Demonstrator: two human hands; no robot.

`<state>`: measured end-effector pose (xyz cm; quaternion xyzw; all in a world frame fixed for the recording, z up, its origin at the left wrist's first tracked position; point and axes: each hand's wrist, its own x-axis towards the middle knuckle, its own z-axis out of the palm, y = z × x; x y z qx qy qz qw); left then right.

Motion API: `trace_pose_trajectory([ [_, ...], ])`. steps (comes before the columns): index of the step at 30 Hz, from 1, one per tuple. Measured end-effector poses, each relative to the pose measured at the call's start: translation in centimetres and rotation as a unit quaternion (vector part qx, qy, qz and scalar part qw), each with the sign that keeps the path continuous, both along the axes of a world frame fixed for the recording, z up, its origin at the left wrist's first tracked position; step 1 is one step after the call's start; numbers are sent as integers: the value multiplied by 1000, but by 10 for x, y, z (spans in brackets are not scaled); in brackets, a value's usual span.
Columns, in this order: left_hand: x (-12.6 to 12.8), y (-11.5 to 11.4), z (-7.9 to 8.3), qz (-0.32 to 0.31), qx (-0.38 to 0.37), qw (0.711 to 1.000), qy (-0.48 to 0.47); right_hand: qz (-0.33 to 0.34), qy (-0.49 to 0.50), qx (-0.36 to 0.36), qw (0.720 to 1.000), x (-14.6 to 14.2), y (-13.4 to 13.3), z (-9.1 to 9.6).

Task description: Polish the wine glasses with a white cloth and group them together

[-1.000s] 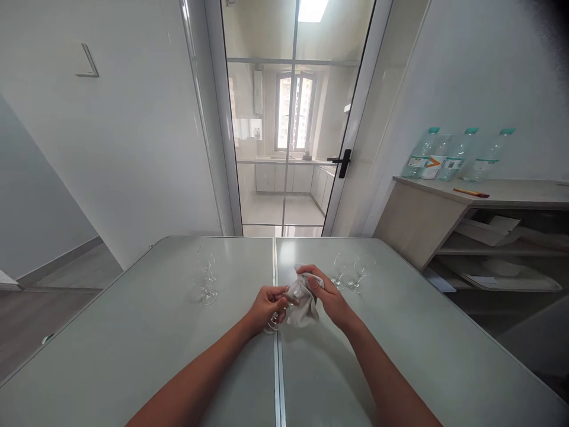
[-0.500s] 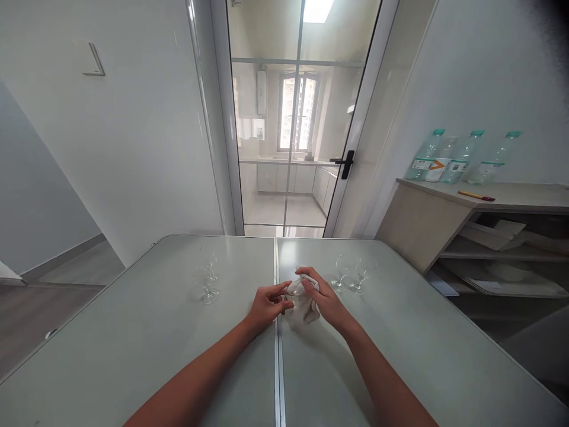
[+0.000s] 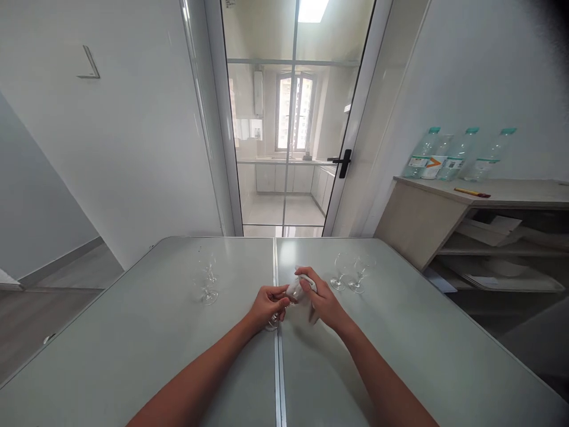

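- Gripping a glass (image 3: 279, 308) low on its stem and foot, the left hand (image 3: 265, 307) is closed around it just above the desk (image 3: 133, 344), near the centre seam; held this way, the bowl is left free for the other hand.
- A white cloth (image 3: 297, 289) is bunched over the bowl of the glass and is pressed there by the right hand (image 3: 323, 302), whose fingers (image 3: 306, 283) are curled shut over the cloth; the wrap lets the cloth reach all round the bowl.
- The glass is tilted between the two hands, foot toward the left hand and bowl toward the right. Whether the foot rests on the desk cannot be told.
- Two glasses (image 3: 207, 279) stand upright on the left half of the desk, well apart from the hands.
- Two more glasses (image 3: 351, 273) stand upright on the right half, near the right hand but not touching it. The two pairs are kept on opposite sides, probably so that they stay distinct.
- Behind the desk a glazed door (image 3: 293, 118) is seen.
- At the right a shelf unit (image 3: 444, 196) carries several water bottles (image 3: 448, 155) on its top.
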<state>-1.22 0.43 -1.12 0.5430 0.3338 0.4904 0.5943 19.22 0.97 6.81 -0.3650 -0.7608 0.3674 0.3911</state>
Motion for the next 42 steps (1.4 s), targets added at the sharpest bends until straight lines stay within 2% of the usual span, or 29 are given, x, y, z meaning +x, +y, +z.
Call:
trace_pose_trajectory([
  [2,2,-2,-1,13,9,1000,-4,20,33,-48,998,0,0,2],
  [4,3,-5,0,-13,5,1000,-4,42,35,-47,997,2,1,5],
  [8,6,-8,4,-87,-33,996,-4,37,-5,21,999,3,3,5],
  [13,6,-4,5,-95,-68,992,-36,-7,-66,132,989,6,6,-5],
  [15,5,-3,5,-87,-63,993,-47,-49,-27,140,988,9,9,-9],
  [17,4,-2,6,-60,-45,995,-59,-128,80,92,984,11,13,-12],
  [19,2,-1,7,-12,-23,997,-76,-194,203,-6,960,9,15,-14],
  [20,1,-1,7,8,-15,996,-83,-203,254,-61,944,6,15,-15],
  [21,0,0,8,22,-10,996,-87,-190,295,-113,930,2,13,-15],
  [23,-1,-1,8,29,-10,996,-82,-105,355,-199,907,-10,8,-13],
  [25,1,-3,6,9,-17,998,-63,13,394,-260,881,-22,2,-11],
  [27,4,-5,5,-30,-20,998,-44,87,420,-301,852,-31,-2,-9],
  [29,7,-7,3,-68,-21,997,-40,108,433,-327,833,-34,-2,-8],
  [31,9,-8,4,-75,-29,995,-52,109,423,-335,835,-35,-1,-9],
  [32,9,-8,5,-67,-35,995,-64,102,411,-322,847,-34,-1,-10],
  [34,10,-8,7,-38,-45,994,-89,65,364,-247,896,-34,-4,-12],
  [36,9,-6,9,-6,-39,994,-101,11,269,-108,957,-34,-9,-14],
  [38,9,-4,9,22,-25,996,-88,-16,120,56,991,-34,-14,-14],
  [40,10,-2,4,63,-12,996,-65,9,-39,197,980,-33,-15,-12],
  [42,11,-1,-2,102,7,994,-31,44,-150,296,942,-32,-14,-9],
])
